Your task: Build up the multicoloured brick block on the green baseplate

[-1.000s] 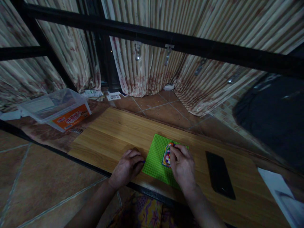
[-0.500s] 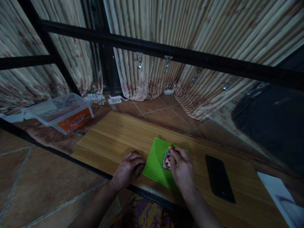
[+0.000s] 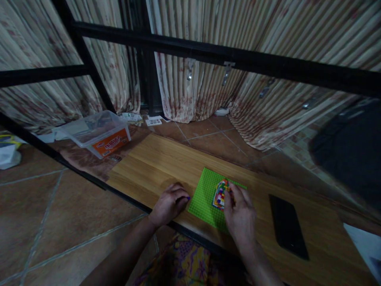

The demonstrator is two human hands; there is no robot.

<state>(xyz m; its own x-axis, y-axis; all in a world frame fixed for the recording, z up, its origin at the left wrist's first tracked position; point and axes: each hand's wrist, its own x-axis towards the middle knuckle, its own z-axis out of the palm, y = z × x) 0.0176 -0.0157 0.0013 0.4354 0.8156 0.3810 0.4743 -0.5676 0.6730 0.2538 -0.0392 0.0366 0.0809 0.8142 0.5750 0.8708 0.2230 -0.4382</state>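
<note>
A small layered build of multicoloured toy bricks (image 3: 219, 195) stands on a green studded baseplate (image 3: 205, 198). My right hand (image 3: 241, 212) is over the build's right side, thumb and fingers pinched together against it. Those fingers cover part of the bricks, and whether a loose piece is between them is hidden. Left of the plate, my left hand (image 3: 170, 203) rests by the wooden table top (image 3: 154, 159) with its fingers curled. A tiny purple brick (image 3: 188, 198) pokes out between its thumb and forefinger, close to the plate's left edge.
A black phone-like slab (image 3: 288, 226) lies on the table to the right. White paper (image 3: 364, 242) is at the far right. Beyond the table's left end stands a clear plastic box (image 3: 97, 133) with an orange label. A black metal bar (image 3: 208, 51) crosses before the curtains.
The whole scene has shifted right in view as my head turned left. My right fingertips have moved slightly towards me on the build. The left hand keeps its pinch beside the plate.
</note>
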